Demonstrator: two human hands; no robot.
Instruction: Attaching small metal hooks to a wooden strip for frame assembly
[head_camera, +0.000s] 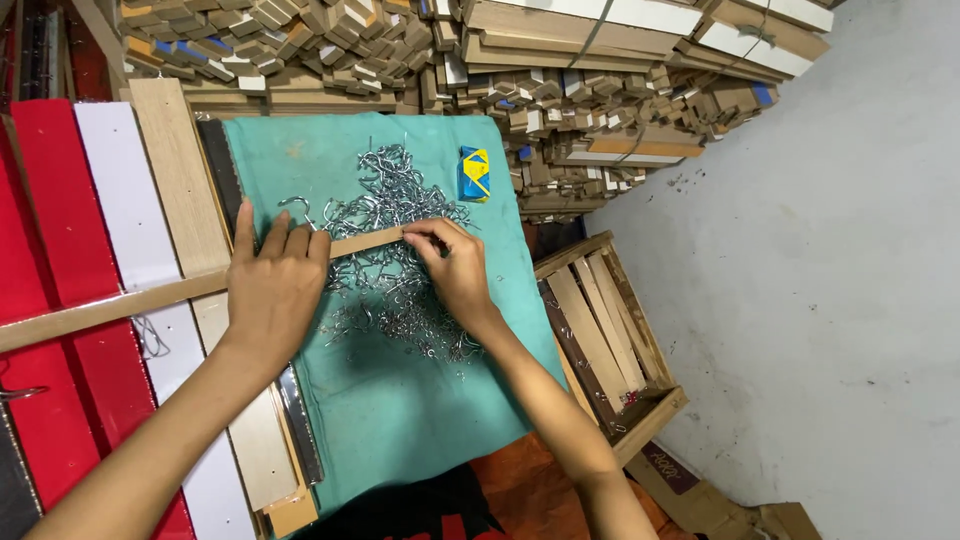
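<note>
Pressing wooden strip (365, 242) between left hand (272, 290) and right hand (455, 268), over metal hooks (395, 260).

wooden strip (120, 305) cut off at left edge, hooks (400, 290) partly hidden

1. The cloth (400, 400) over the work surface is plain teal green, with a faint orange smudge near its far left corner.
2. The heap of wire hooks (400, 250) is shiny silver.
3. The thin wooden strip (150, 300) is pale tan.
4. The small box (474, 174) is blue with yellow triangles.
5. The boards at the left run in bands: red board (50, 200), white board (120, 200), light wood-grain board (180, 180).
6. The stacked offcuts (600, 100) are brown, with white, blue and orange faces.
7. The wall (820, 250) is pale grey.
8. The crate (610, 330) is brown.
</note>
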